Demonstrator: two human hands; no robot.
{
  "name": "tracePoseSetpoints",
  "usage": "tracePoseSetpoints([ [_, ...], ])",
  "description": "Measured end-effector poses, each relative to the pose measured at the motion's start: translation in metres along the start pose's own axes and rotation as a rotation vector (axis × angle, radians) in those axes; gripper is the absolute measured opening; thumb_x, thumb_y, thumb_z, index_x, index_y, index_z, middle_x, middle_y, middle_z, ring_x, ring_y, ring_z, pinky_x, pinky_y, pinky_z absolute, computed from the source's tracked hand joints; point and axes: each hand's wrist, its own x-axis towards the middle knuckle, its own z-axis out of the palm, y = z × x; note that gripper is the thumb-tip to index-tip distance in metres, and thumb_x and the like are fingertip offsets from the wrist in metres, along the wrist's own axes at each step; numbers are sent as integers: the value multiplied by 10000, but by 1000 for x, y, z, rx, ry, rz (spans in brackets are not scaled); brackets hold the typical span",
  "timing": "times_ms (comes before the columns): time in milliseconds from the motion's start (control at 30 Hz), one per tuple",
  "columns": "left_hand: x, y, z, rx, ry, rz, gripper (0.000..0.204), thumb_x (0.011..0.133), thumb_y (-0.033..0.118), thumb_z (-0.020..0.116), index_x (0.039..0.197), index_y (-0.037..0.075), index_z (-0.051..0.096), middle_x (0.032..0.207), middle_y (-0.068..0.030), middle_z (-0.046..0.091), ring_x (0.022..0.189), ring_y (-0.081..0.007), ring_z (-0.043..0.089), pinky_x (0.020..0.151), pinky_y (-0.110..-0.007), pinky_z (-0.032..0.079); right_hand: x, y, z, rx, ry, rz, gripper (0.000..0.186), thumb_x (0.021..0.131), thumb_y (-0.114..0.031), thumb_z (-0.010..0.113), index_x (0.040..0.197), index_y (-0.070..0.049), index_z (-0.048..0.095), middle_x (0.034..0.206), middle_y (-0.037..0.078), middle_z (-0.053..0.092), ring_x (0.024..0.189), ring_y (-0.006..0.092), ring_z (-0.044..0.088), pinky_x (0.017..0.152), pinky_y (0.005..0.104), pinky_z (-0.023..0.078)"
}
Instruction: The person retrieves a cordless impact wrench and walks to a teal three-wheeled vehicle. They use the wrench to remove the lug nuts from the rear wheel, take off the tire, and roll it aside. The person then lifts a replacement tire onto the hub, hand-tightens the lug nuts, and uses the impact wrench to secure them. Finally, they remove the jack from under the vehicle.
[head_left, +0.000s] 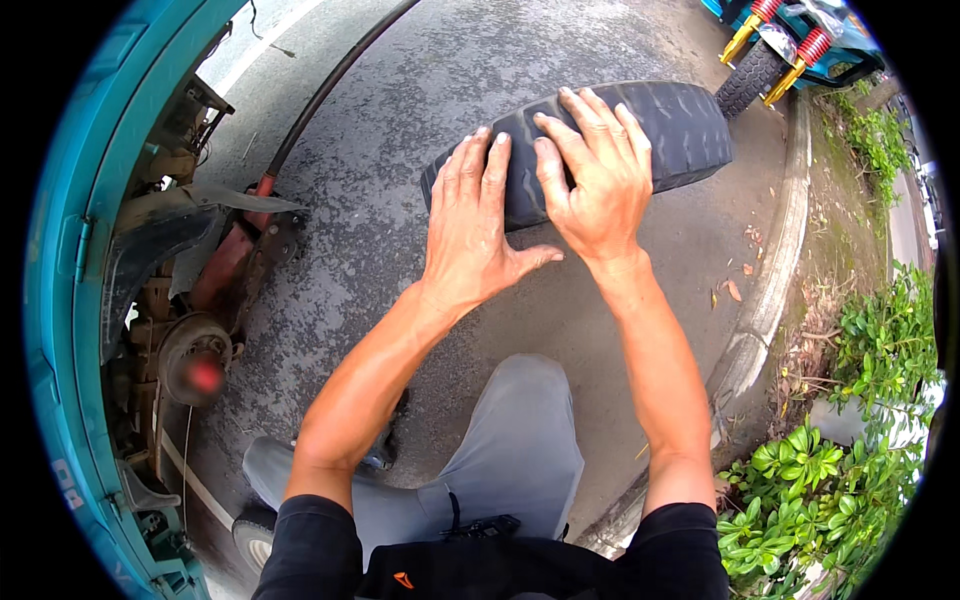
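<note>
Listing, head view: one black tyre (682,132), tread uppermost, apparently upright on the road (360,190) beyond our grey-trousered knee (530,410); our left hand (468,235), open, thumb held out, fingers laid at the tyre's left end; our right hand (602,195), open, fingers spread over its middle, neither closed round anything; we judge it heavy, stiff, hardly fragile, grippy unless dusty, liable to roll, best held by both tread edges; red jack (228,265) at left, beside the teal vehicle (62,250)

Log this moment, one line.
left-hand grip: open, touching black rubber tyre | right-hand grip: open, touching tyre | tyre: tread upward | red metal jack: picture left
</note>
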Motion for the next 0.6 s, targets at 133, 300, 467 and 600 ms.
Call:
tracePoseSetpoints([
  [133, -59, -88, -9, 204, 51, -168, 946, 893, 448, 763, 1583, -4, 299, 1592, -306, 346, 1490, -492, 329, 1211, -606, 302, 10, -116, 32, 579, -449, -28, 367, 910, -387, 758, 1100, -74, 779, 1281, 164, 710, 1340, 335, 575, 1168, 512, 386],
  [300, -148, -132, -90, 7, -33, -663, 1228, 755, 446, 909, 1596, -109, 207, 1616, -363, 308, 1516, -488, 310, 1251, -489, 307, 48, -86, -31, 627, -60, -52, 280, 1032, -182, 611, 1225, -20, 734, 1246, 177, 731, 1270, 328, 640, 1152, 509, 404],
  [467, -205, -112, -169, 88, -115, -657, 1329, 692, 543, 924, 1640, -10, 175, 1673, -282, 249, 1541, -452, 282, 1252, -526, 291, 13, -31, 26, 385, -311, 182, 485, 1084, -389, 528, 1443, -75, 615, 1510, 159, 566, 1443, 325, 480, 1199, 474, 320],
  [600, -197, -41, -223, 134, 6, -271, 1322, 641, 550, 933, 1635, 43, 226, 1671, -265, 236, 1545, -479, 246, 1251, -610, 248, 17, -164, 18, 320, -376, -49, 474, 1043, -366, 587, 1423, -85, 631, 1505, 157, 571, 1444, 356, 475, 1205, 517, 295],
])
